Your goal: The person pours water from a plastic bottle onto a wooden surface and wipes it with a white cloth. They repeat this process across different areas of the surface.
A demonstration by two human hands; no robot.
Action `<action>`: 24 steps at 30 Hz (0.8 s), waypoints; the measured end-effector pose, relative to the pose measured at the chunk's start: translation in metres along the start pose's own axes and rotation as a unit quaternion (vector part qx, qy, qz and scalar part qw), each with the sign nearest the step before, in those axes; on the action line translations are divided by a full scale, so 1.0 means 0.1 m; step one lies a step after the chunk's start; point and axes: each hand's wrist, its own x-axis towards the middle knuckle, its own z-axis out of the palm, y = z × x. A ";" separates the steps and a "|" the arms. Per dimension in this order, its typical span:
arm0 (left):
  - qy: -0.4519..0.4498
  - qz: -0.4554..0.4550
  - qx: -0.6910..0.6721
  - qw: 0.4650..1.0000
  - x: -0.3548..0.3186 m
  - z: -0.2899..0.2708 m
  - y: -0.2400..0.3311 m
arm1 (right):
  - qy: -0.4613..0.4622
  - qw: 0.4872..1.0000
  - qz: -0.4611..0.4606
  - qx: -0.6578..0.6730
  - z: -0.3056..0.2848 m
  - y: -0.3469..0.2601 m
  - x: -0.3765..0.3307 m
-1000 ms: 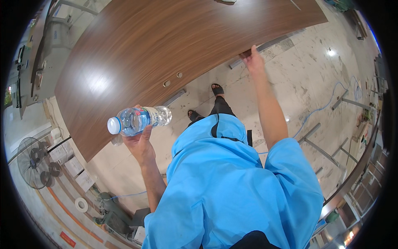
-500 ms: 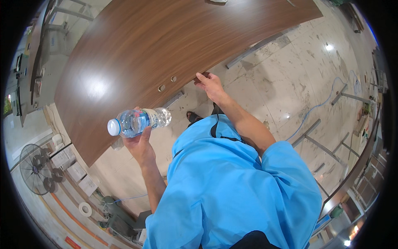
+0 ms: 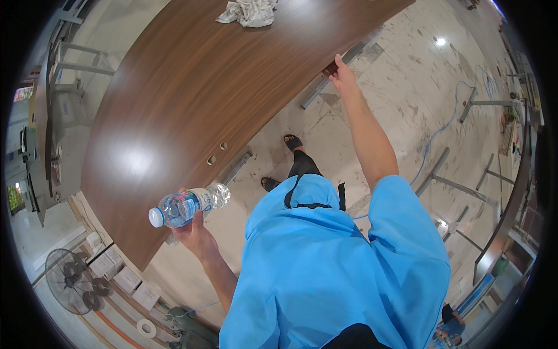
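Two hands are occupied: a clear plastic water bottle (image 3: 187, 206) is gripped on its side by the left hand (image 3: 195, 235) beside the brown wooden tabletop (image 3: 192, 99), whose far edge is clasped by the outstretched right hand (image 3: 342, 72), seemingly for steadying.

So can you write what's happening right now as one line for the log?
left hand: holds clear water bottle sideways | right hand: on edge of brown wooden table | crumpled cloth: on table's far side

A workshop or fit-out site: dusty tiled floor (image 3: 407, 75), loose metal frames (image 3: 447, 180), standing fan (image 3: 72, 282).
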 end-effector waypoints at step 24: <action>0.006 0.010 -0.016 1.000 0.06 0.43 0.06 | -0.138 0.950 0.137 -0.244 0.49 0.95 -1.65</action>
